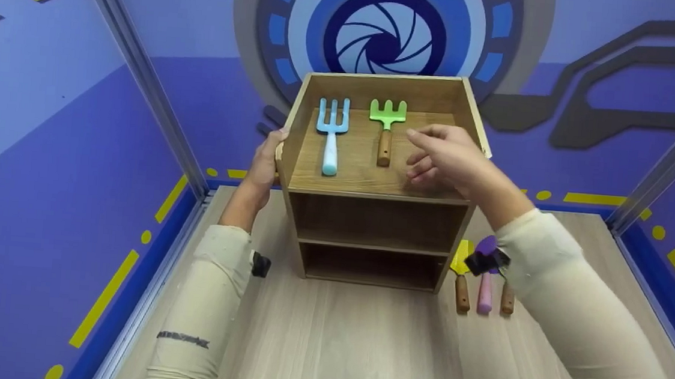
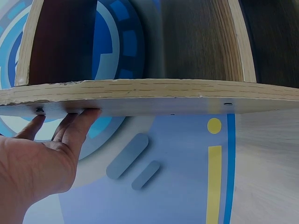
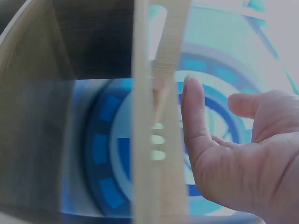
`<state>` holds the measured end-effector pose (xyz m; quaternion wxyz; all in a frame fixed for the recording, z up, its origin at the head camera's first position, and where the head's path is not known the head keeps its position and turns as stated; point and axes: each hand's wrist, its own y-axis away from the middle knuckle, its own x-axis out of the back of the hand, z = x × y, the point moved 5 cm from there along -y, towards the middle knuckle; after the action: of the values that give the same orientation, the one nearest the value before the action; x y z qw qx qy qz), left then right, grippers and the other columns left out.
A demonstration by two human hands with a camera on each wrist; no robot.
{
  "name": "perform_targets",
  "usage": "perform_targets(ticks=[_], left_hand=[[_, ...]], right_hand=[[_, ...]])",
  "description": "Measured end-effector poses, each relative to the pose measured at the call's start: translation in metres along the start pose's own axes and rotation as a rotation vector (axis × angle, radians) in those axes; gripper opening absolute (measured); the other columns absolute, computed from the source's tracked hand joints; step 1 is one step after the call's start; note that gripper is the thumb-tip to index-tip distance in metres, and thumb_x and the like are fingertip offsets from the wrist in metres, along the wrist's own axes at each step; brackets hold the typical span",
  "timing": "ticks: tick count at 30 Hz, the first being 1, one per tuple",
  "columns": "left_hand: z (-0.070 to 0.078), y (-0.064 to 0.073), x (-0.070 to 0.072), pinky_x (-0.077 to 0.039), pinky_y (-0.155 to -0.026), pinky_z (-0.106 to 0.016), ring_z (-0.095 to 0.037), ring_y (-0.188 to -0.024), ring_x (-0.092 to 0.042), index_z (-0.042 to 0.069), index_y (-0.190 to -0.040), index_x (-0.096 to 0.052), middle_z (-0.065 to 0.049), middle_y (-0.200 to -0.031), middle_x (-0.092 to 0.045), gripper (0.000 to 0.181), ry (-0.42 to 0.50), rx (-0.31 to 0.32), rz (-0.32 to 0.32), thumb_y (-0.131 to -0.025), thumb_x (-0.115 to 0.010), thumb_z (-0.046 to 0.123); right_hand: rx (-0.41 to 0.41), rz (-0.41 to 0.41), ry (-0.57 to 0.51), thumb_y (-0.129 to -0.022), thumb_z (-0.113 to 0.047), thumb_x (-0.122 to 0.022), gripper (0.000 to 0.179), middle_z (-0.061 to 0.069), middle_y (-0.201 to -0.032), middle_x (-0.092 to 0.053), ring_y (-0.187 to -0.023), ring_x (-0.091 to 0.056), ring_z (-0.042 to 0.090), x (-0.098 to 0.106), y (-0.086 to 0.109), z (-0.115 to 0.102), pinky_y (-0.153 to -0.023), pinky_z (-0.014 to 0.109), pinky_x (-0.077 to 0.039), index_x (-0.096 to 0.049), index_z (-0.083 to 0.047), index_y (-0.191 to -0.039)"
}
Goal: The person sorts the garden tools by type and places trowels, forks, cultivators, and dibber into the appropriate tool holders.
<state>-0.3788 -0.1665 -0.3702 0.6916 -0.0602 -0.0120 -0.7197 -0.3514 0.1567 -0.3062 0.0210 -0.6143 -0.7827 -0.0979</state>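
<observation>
A small wooden shelf unit [image 1: 379, 196] stands upright, with a walled top tray and two levels beneath. On the tray lie a light blue hand fork [image 1: 332, 135] and a green hand fork [image 1: 387, 116] with a wooden handle, tines toward the back. My left hand [image 1: 263, 162] touches the outer left side panel; its fingertips rest on that panel [image 2: 154, 106] in the left wrist view. Above the tray's right part is my right hand [image 1: 445, 156], with relaxed fingers and nothing held. It is just right of the green fork, apart from it.
On the table [image 1: 349, 347], right of the shelf, lie a yellow-bladed tool [image 1: 462, 277], a pink-handled tool [image 1: 485, 294] and a wooden-handled one [image 1: 508, 299], partly hidden by my right sleeve [image 1: 559, 279]. Blue printed walls [image 1: 139, 107] enclose the sides and back.
</observation>
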Motion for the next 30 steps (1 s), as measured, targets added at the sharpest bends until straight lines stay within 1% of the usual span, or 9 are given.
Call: perform_targets(ticks=[4, 6, 8, 10, 15, 17, 22, 27, 30], left_hand=[[-0.001, 0.0, 0.002, -0.03, -0.126, -0.057, -0.03, -0.153, -0.037, 0.021, -0.168, -0.036, -0.008, -0.175, -0.033, 0.076, 0.005, 0.013, 0.003, -0.1, -0.04, 0.054], [-0.002, 0.0, 0.003, -0.03, -0.127, -0.057, -0.03, -0.153, -0.036, 0.02, -0.168, -0.035, -0.008, -0.175, -0.033, 0.077, 0.007, 0.016, 0.01, -0.099, -0.04, 0.055], [-0.001, 0.0, 0.003, -0.03, -0.127, -0.057, -0.031, -0.154, -0.036, 0.019, -0.168, -0.035, -0.009, -0.175, -0.033, 0.078, 0.011, 0.015, 0.012, -0.099, -0.04, 0.054], [-0.001, -0.001, 0.003, -0.025, -0.131, -0.054, -0.029, -0.159, -0.03, 0.018, -0.168, -0.035, -0.007, -0.176, -0.031, 0.078, 0.0, 0.012, 0.015, -0.1, -0.04, 0.054], [-0.001, -0.002, 0.002, -0.019, -0.134, -0.051, -0.027, -0.162, -0.028, 0.019, -0.167, -0.039, -0.006, -0.176, -0.032, 0.075, -0.02, 0.007, 0.014, -0.1, -0.04, 0.054], [-0.001, -0.001, 0.002, -0.022, -0.132, -0.053, -0.028, -0.158, -0.032, 0.021, -0.166, -0.041, -0.006, -0.174, -0.036, 0.074, -0.019, 0.008, 0.014, -0.1, -0.04, 0.055], [-0.001, -0.001, 0.0, -0.025, -0.129, -0.056, -0.029, -0.154, -0.036, 0.022, -0.165, -0.041, -0.008, -0.17, -0.039, 0.075, -0.012, 0.004, 0.007, -0.1, -0.04, 0.057], [-0.001, 0.0, 0.0, -0.025, -0.129, -0.056, -0.029, -0.154, -0.036, 0.02, -0.165, -0.042, -0.009, -0.17, -0.039, 0.076, -0.006, 0.008, 0.009, -0.099, -0.041, 0.057], [0.0, 0.0, 0.0, -0.021, -0.132, -0.055, -0.028, -0.159, -0.031, 0.02, -0.166, -0.04, -0.007, -0.174, -0.035, 0.076, -0.009, 0.007, 0.013, -0.099, -0.041, 0.056]], right_hand=[[0.073, -0.04, 0.081, -0.11, -0.038, -0.057, 0.055, 0.009, -0.095, -0.069, -0.071, -0.075, 0.013, 0.01, 0.024, -0.012, -0.069, 0.03, -0.065, -0.05, 0.002, -0.146], [0.101, -0.057, 0.086, -0.11, -0.04, -0.057, 0.055, 0.006, -0.094, -0.068, -0.073, -0.076, 0.014, 0.014, 0.035, -0.016, -0.07, 0.03, -0.065, -0.051, 0.001, -0.146], [0.124, -0.063, 0.08, -0.109, -0.042, -0.058, 0.054, 0.004, -0.093, -0.069, -0.074, -0.076, 0.014, 0.02, 0.046, -0.019, -0.071, 0.031, -0.065, -0.053, -0.001, -0.144], [0.149, -0.067, 0.061, -0.108, -0.043, -0.059, 0.053, 0.003, -0.092, -0.07, -0.075, -0.077, 0.015, 0.027, 0.056, -0.021, -0.07, 0.031, -0.065, -0.055, -0.002, -0.142], [0.196, -0.073, -0.03, -0.106, -0.039, -0.063, 0.047, 0.005, -0.088, -0.073, -0.072, -0.076, 0.017, 0.051, 0.074, -0.02, -0.068, 0.03, -0.064, -0.058, -0.002, -0.136], [0.198, -0.054, -0.049, -0.106, -0.038, -0.064, 0.046, 0.004, -0.088, -0.074, -0.072, -0.076, 0.017, 0.063, 0.078, -0.016, -0.068, 0.03, -0.064, -0.06, -0.003, -0.135], [0.186, -0.021, -0.095, -0.107, -0.035, -0.063, 0.04, 0.003, -0.089, -0.075, -0.075, -0.076, 0.016, 0.094, 0.088, 0.0, -0.07, 0.028, -0.064, -0.063, -0.007, -0.135], [0.176, -0.023, -0.158, -0.109, -0.029, -0.06, 0.028, 0.003, -0.089, -0.076, -0.076, -0.076, 0.016, 0.12, 0.092, 0.023, -0.069, 0.028, -0.063, -0.067, -0.012, -0.13], [0.154, -0.006, -0.176, -0.11, -0.028, -0.059, 0.026, 0.003, -0.089, -0.076, -0.076, -0.076, 0.017, 0.132, 0.093, 0.038, -0.069, 0.028, -0.063, -0.069, -0.012, -0.128]])
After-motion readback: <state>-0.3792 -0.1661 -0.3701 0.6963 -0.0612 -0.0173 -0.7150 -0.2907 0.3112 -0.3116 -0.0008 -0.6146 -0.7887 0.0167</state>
